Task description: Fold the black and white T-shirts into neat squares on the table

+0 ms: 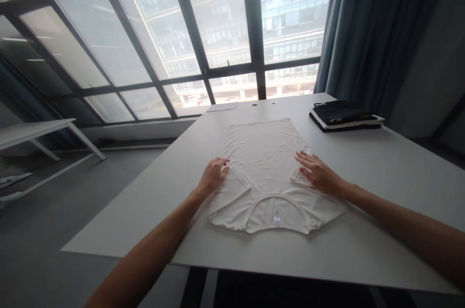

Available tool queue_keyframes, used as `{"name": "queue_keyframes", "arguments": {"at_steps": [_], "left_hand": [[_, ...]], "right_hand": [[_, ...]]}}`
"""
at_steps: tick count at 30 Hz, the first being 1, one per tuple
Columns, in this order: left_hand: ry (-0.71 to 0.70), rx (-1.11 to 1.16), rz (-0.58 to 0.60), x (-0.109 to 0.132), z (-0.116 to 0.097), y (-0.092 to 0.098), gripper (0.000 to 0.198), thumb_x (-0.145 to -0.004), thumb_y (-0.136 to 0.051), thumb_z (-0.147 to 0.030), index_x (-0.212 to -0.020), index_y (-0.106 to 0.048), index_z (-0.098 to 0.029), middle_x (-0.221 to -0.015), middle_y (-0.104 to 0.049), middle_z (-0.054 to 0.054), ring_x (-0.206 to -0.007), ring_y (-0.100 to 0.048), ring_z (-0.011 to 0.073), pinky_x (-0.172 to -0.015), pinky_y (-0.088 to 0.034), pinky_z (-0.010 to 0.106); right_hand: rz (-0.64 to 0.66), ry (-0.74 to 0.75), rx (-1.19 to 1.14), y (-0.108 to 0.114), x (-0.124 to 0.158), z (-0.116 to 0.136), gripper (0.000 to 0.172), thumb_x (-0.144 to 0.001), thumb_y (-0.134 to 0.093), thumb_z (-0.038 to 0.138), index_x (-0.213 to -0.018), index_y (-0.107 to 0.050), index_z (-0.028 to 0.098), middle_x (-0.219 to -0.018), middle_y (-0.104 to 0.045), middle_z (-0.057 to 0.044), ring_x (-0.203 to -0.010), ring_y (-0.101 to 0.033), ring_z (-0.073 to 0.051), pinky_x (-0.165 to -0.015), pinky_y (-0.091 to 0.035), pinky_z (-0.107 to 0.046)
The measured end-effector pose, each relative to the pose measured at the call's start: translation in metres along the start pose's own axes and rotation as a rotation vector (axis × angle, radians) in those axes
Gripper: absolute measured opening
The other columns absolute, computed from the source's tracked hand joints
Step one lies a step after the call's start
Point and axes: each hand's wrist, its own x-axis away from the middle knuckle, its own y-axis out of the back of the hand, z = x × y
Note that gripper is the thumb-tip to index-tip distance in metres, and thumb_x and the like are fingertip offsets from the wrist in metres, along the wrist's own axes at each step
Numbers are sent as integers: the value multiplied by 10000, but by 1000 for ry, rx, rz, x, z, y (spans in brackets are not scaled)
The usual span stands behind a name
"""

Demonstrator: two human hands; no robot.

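Note:
A white T-shirt (267,162) lies flat on the white table (381,167), its neckline towards me and its hem towards the window. My left hand (213,175) rests on the shirt's left edge near the sleeve, fingers slightly curled and pressing down. On the right side near the other sleeve, my right hand (317,172) lies flat with its fingers stretched out. Neither hand holds anything.
A stack of folded dark and white clothes (345,115) sits at the table's far right. A small flat sheet (222,107) lies at the far edge. Another white table (32,130) stands to the left. Large windows and a blue curtain (366,32) are behind.

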Motion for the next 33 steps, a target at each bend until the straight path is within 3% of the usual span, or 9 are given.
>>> {"name": "queue_keyframes", "arguments": {"at_steps": [5, 13, 20, 23, 26, 28, 33], "left_hand": [[122, 22, 98, -8, 20, -2, 216, -891, -523, -282, -899, -712, -177, -890, -701, 81, -858, -651, 225, -859, -510, 333], [90, 60, 209, -13, 26, 3, 301, -868, -575, -419, -792, -722, -167, -912, -661, 78, -810, -635, 199, -815, -517, 307], [146, -50, 123, -7, 16, -3, 200, -907, -607, -361, -887, -717, -196, -1058, -656, 86, -1045, -615, 262, -944, -487, 381], [81, -111, 69, -2, 3, 1, 174, -916, -606, -320, -1010, -707, -214, -1143, -652, 91, -1136, -584, 295, -993, -461, 445], [-46, -61, 18, 4, -15, 3, 289, -975, -499, -281, -1207, -658, -212, -1279, -636, 96, -1215, -568, 264, -1060, -429, 430], [-123, -12, 68, 9, -27, 0, 397, -1017, -423, -320, -1363, -573, -197, -1420, -574, 108, -1332, -505, 244, -1135, -370, 410], [-139, -43, 372, 19, -42, -13, 654, -1030, -330, -541, -1567, -325, -167, -1646, -262, 141, -1540, -178, 286, -1231, -155, 503]], "right_hand": [[19, 55, -30, -3, 3, 6, 502, -1008, -380, 301, -1486, -483, 189, -1574, -413, -130, -1496, -303, -281, -1204, -255, -572], [22, 87, -16, -6, 5, 4, 468, -1014, -375, 309, -1431, -544, 184, -1539, -466, -139, -1477, -342, -300, -1183, -307, -588], [-21, 140, 15, -13, 7, -4, 445, -1009, -407, 325, -1405, -570, 202, -1511, -507, -128, -1454, -388, -305, -1166, -357, -571], [-30, 150, 25, -14, 7, -6, 445, -1007, -417, 330, -1411, -569, 219, -1510, -511, -120, -1447, -401, -305, -1163, -368, -565], [-23, 127, 46, -14, 7, -6, 471, -1009, -404, 331, -1437, -548, 197, -1509, -507, -138, -1442, -408, -314, -1161, -370, -566], [-17, 94, 75, -14, 7, -5, 505, -1012, -385, 333, -1471, -510, 165, -1524, -480, -160, -1450, -392, -321, -1163, -359, -572], [98, 64, 154, -15, 8, -4, 585, -1018, -370, 445, -1517, -446, 148, -1571, -396, -174, -1475, -336, -339, -1156, -350, -582]]}}
